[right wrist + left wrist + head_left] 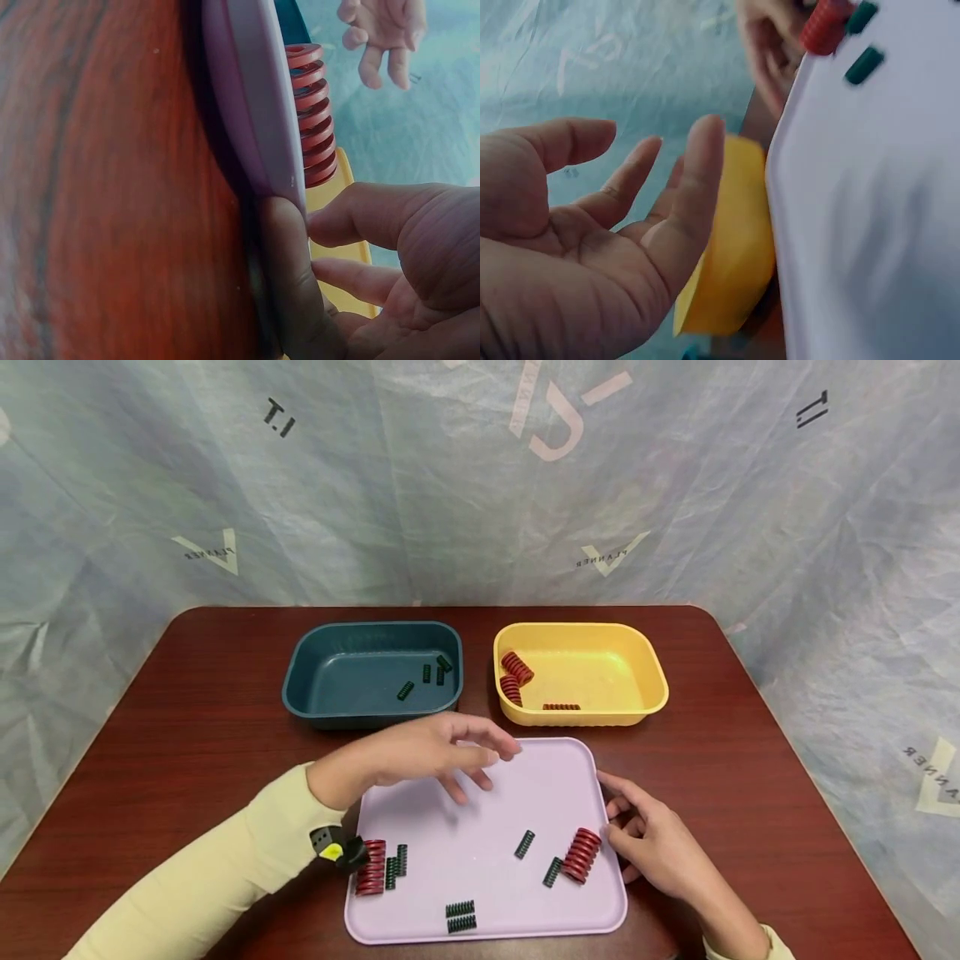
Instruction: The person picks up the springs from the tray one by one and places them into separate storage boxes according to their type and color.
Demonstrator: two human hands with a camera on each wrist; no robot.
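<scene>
Head view shows our left hand (431, 752) hovering with fingers spread and nothing in it, above the far left part of the lilac tray (480, 802). Our right hand (648, 839) rests at the tray's right edge, fingers relaxed against the rim, apparently steadying it; the large red spring (582, 855) lies just inside that edge. Small green springs (525, 844) and another red spring (371, 867) lie scattered on the tray. Farther along the counter (187, 710) sit a teal bin (322, 656) with green springs and a yellow bin (645, 664) with red ones
</scene>
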